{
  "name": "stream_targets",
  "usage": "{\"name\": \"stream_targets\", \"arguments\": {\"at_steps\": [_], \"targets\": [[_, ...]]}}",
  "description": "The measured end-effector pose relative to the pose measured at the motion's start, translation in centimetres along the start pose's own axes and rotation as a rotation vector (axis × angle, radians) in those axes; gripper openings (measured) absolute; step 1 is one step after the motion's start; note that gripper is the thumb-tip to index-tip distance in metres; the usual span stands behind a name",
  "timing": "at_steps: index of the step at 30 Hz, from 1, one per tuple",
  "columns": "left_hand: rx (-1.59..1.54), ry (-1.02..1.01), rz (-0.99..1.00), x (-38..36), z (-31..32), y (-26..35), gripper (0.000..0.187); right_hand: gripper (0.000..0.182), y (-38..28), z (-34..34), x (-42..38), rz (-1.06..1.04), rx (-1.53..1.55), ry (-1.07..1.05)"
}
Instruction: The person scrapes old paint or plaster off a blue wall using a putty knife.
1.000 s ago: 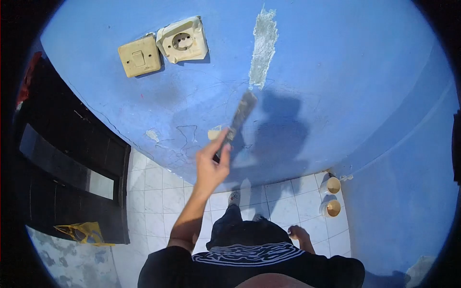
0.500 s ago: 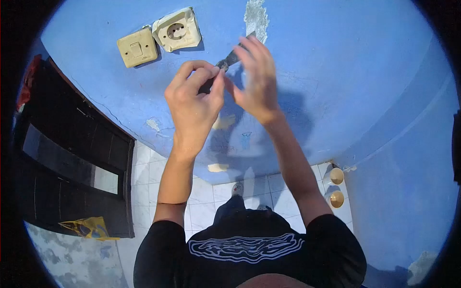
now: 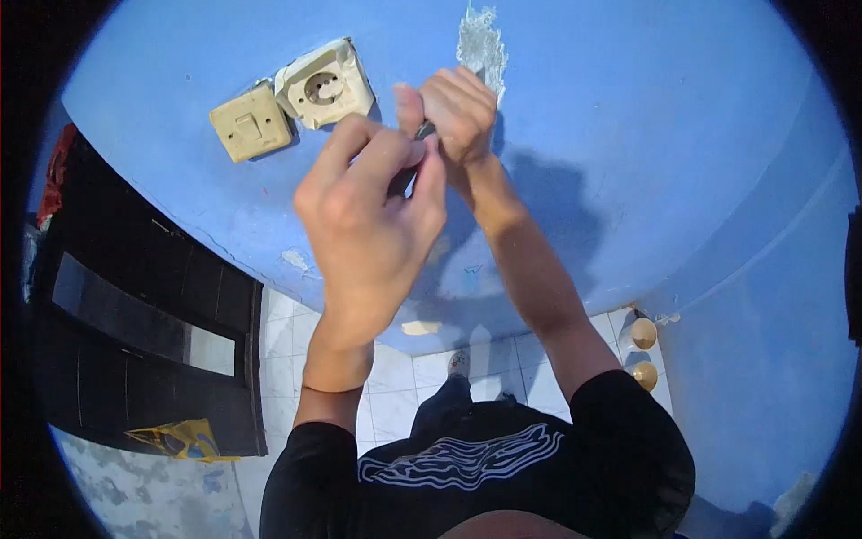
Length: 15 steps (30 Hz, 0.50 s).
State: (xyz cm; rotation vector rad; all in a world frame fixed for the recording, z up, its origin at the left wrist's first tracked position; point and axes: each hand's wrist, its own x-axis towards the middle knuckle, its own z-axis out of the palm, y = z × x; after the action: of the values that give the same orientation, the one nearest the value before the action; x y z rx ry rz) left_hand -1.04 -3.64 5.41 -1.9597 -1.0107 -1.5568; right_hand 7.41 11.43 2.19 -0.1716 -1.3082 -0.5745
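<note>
Below scraper (image 3: pixel 426 132) in left grip (image 3: pixel 368 207), shirt print (image 3: pixel 462 458)

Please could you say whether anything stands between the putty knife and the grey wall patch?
Yes: the right hand, curled over the putty knife, lies between its visible part and the grey wall patch.

"How much of the slim, dark hand tool (image 3: pixel 426 131) can you see?"

"Only scraps. The left hand (image 3: pixel 364 198) covers much of the near part, and the far end disappears into the curled right hand (image 3: pixel 458 108)."

"And the rough grey patch (image 3: pixel 482 40) on the wall?"

"Its lower left is behind the right fingers."

"The lower round, pale tub (image 3: pixel 643 375)?"

"Partly behind the black sleeve (image 3: pixel 628 422); its contents are too small to tell."

"That red shape (image 3: pixel 58 175), far left?"

"It runs into the dark rim, too dim to identify."
</note>
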Motion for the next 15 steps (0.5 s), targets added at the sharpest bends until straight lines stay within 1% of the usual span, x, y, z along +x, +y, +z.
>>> {"name": "stream_targets", "arguments": {"at_steps": [3, 5, 6, 7, 8, 9, 10, 11, 12, 13, 15], "targets": [[0.011, 0.011, -0.008, 0.0, 1.5, -0.1, 0.014, 0.040, 0.7, -0.4, -0.1, -0.019, -0.005, -0.036], [0.008, 0.020, 0.011, -0.1, 2.0, 0.1, 0.017, 0.038, 0.7, -0.2, 0.1, -0.012, 0.008, 0.000], [0.004, 0.004, -0.005, -0.5, 1.3, 0.3, 0.017, 0.036, 0.3, -0.5, -0.1, 0.005, 0.031, 0.019], [-0.014, -0.004, -0.028, -0.5, 0.5, 0.2, 0.018, 0.038, -0.3, -0.9, 0.2, -0.015, 0.033, -0.053], [-0.033, 0.001, -0.037, -0.4, 0.1, 0.2, 0.018, 0.038, -0.5, -0.7, 0.6, -0.024, 0.029, -0.054], [-0.044, 0.051, -0.009, -0.6, 0.1, 0.3, 0.020, 0.038, -0.7, -0.4, 0.8, -0.056, 0.058, -0.015], [-0.046, 0.056, -0.011, -0.5, 0.8, 0.1, 0.020, 0.039, -0.7, -0.3, 0.9, -0.083, 0.091, 0.021], [-0.017, 0.051, 0.003, -0.5, 1.9, -0.2, 0.020, 0.039, 0.6, -0.4, 0.3, -0.057, 0.049, 0.025], [0.015, 0.046, 0.014, -0.5, 2.5, -0.4, 0.019, 0.039, 1.0, -0.7, -0.1, -0.059, 0.055, 0.021], [-0.055, 0.051, 0.003, -0.8, 2.6, -0.5, 0.019, 0.038, 1.0, -1.0, -0.2, -0.067, 0.040, -0.020], [-0.077, 0.035, -0.008, -0.4, 1.9, -0.8, 0.019, 0.037, 0.8, -0.8, -0.1, -0.075, 0.019, -0.050]]}}
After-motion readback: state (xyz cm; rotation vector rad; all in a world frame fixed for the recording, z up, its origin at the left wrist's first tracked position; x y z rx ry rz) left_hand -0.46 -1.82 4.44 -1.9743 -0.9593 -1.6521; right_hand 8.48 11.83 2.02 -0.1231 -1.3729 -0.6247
